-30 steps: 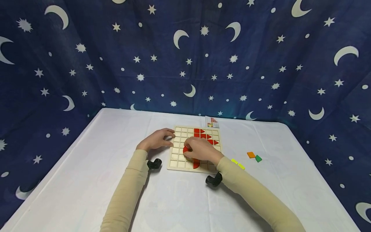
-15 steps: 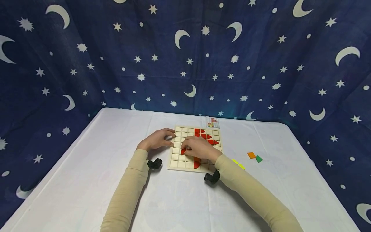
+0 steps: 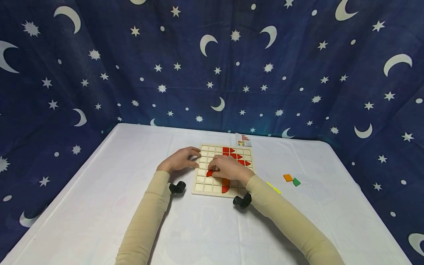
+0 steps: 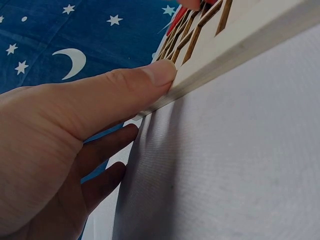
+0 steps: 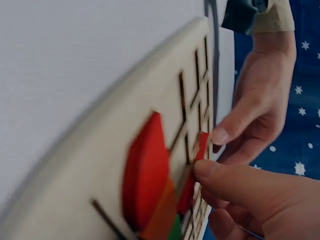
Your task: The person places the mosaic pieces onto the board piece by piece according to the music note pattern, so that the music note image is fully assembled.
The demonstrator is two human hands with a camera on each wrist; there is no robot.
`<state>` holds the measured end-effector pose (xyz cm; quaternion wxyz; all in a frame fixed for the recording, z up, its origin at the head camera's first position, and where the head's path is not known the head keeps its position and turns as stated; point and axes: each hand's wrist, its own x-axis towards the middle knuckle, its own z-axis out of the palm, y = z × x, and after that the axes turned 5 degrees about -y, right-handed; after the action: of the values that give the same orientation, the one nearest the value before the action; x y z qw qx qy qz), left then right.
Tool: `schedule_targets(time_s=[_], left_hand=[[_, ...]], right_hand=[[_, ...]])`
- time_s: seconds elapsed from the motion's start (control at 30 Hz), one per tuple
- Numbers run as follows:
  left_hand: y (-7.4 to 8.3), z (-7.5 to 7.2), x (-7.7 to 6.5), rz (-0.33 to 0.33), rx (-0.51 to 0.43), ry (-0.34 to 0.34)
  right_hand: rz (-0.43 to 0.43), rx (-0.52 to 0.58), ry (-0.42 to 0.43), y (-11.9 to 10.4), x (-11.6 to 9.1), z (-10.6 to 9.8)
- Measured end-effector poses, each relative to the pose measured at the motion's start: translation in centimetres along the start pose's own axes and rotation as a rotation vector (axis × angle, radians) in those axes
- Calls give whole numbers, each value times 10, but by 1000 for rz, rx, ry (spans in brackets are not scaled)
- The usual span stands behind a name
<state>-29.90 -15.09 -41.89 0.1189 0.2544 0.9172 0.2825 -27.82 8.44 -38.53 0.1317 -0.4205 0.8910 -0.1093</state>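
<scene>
A wooden grid board (image 3: 200, 188) lies on the white table. My right hand (image 3: 228, 167) reaches over its middle and pinches a red tile with a rounded edge (image 3: 209, 173), low over the left-hand cells. In the right wrist view the thumb is on that red tile (image 5: 202, 145), close against the board. My left hand (image 3: 179, 159) is at the board's left edge, fingers loosely extended; in the left wrist view the thumb (image 4: 161, 73) touches the rim. Red pointed tiles (image 3: 247, 163) fill cells at the upper right. A red rounded tile (image 3: 225, 189) sits below an orange one (image 3: 225, 182).
Right of the board lie an orange tile (image 3: 288, 178), a green tile (image 3: 296, 182) and yellow tiles (image 3: 276, 190), partly behind the right sleeve (image 3: 281, 213). A small pattern card (image 3: 243, 140) lies beyond the board's far edge. A starry cloth (image 3: 185, 73) hangs behind the table.
My right hand has shifted slightly left with the red tile, which has come down flatter near the board's left-hand cells. The left hand stays at the board's edge.
</scene>
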Motion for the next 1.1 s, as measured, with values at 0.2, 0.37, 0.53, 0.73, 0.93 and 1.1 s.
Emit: schedule_targets(time_s=[0.2, 0.37, 0.53, 0.73, 0.93, 1.1], left_hand=[[1, 0, 1, -10, -12, -2], [1, 0, 1, -9, -7, -2], [0, 0, 1, -12, -11, -1], [0, 1, 0, 3, 8, 3], [1, 0, 0, 1, 12, 6], [2, 0, 0, -4, 4, 4]], right_hand=[[-6, 31, 6, 4, 0, -6], [-64, 13, -12, 4, 3, -3], [-61, -9, -16, 1, 5, 3], [-7, -31, -7, -1, 5, 6], [-44, -33, 5, -1, 5, 7], [-42, -30, 1, 1, 4, 6]])
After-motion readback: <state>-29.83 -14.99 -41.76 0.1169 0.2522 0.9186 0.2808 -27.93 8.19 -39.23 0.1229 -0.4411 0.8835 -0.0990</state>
